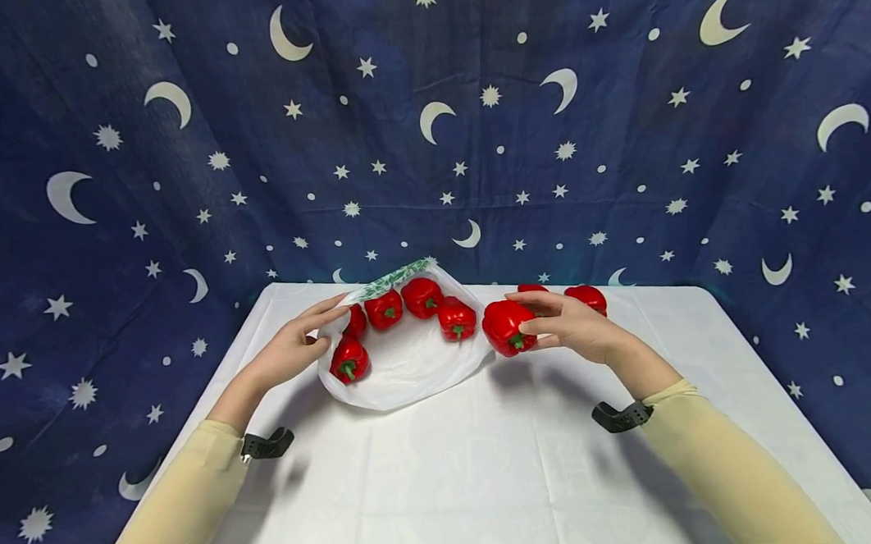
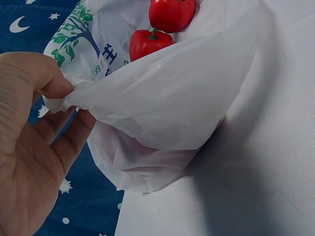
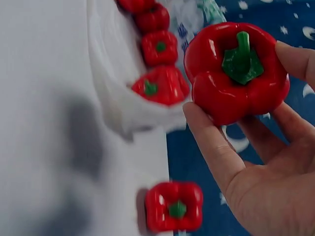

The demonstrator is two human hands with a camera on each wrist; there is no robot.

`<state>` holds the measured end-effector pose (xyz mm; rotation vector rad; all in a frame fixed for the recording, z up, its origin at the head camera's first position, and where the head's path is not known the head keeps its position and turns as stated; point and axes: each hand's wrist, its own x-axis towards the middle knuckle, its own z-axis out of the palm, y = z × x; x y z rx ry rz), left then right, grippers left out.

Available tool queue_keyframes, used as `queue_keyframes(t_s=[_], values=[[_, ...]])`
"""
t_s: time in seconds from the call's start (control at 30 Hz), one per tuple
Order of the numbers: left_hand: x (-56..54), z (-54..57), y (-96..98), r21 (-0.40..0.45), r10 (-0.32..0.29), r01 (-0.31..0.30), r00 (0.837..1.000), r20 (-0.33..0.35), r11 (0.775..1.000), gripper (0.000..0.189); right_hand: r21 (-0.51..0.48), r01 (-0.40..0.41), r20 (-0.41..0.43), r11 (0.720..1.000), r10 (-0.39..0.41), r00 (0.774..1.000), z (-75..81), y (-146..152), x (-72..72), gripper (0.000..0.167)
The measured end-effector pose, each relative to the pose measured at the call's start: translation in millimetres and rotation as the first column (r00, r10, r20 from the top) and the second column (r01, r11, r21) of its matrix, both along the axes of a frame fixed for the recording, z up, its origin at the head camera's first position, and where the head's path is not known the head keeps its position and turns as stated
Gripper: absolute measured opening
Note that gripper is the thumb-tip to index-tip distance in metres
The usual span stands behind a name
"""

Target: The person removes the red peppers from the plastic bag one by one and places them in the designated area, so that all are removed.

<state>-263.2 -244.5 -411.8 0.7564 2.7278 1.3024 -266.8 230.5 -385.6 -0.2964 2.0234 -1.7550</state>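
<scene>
My left hand [image 1: 295, 345] pinches the left edge of a white plastic bag [image 1: 411, 364] between thumb and fingers, as the left wrist view shows up close. The bag lies with its mouth spread, a green leaf print on its far side. Several red bell peppers [image 1: 422, 298] with green stems sit inside along its back and left. My right hand [image 1: 579, 326] grips another red bell pepper [image 3: 236, 73] by its sides, raised above the table just right of the bag's rim. In the right wrist view its green stem faces the camera.
Behind the right hand, two more red peppers [image 1: 587, 298] stand near the back edge of the white-covered table [image 1: 454, 485]. A dark blue curtain [image 1: 398, 126] with moons and stars hangs behind and at both sides. Each wrist wears a black strap [image 1: 620, 417].
</scene>
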Motion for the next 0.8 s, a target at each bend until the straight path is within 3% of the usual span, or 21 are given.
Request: queue_keyframes(t_s=[0.47,0.8], values=[[-0.3,-0.3,0.3,-0.005,0.004,-0.004,1.000,0.012,1.000,0.056,-0.040,0.072,0.019,0.997,-0.071,0.997,-2.7,77,-2.7,0.068],[0.4,0.0,-0.2,-0.014,0.016,-0.015,0.999,0.031,1.000,0.056,-0.090,0.219,0.065,0.972,-0.214,0.975,-6.4,128,-8.7,0.068]])
